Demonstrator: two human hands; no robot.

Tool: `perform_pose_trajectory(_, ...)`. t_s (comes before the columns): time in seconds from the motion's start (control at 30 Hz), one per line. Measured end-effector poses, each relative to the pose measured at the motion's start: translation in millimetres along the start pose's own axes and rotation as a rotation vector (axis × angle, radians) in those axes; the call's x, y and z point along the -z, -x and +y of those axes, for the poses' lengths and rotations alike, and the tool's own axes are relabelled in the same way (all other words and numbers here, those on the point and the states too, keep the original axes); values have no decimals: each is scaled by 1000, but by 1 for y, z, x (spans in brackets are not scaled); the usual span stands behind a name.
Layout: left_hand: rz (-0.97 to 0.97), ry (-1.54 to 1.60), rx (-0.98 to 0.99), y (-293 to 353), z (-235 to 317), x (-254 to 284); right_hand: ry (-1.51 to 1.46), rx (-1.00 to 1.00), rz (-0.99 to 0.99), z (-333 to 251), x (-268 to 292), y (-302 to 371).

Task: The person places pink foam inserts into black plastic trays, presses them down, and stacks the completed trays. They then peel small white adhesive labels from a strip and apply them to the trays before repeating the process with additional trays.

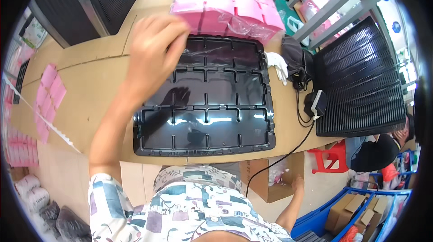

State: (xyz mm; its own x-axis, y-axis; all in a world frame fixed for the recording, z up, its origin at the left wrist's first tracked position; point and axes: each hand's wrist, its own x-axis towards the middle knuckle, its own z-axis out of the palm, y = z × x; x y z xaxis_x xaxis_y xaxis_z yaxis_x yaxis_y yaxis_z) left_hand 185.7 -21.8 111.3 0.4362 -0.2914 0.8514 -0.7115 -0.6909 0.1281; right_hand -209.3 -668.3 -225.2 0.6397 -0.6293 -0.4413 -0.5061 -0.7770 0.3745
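Note:
A black plastic tray (206,94) with rows of shallow compartments lies on the cardboard-covered table in front of me. My left hand (158,46) is raised over the tray's far left part, its fingers curled closed. Whatever it may hold is hidden. The hand's dark reflection shows in the tray's glossy surface. Down at the right, below the table edge, my right hand (297,183) is at the side of an open cardboard box (270,193), which has small pink and white bits inside. Its fingers are too small and unclear to read.
Pink foam blocks (225,0) under clear film stand behind the tray. White gloves (276,65), a black adapter with a cable (315,103) and a stack of black trays (361,79) are at the right. Pink sheets (49,100) lie left; a red stool (330,157) stands below.

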Motion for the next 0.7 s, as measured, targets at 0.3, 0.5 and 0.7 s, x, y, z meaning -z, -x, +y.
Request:
perform_pose_trajectory(0.3, -401, -91, 49, -63, -84, -121, -855, 551, 497, -159, 369, 186)
perform_pose_trajectory(0.5, -550, 45, 214, -66, -89, -118, -706, 1194, 831, -285, 510, 132)
perform_pose_trajectory(0.7, -463, 93, 183, -76, -99, -128, -570, 1419, 1123, -431, 593, 52)
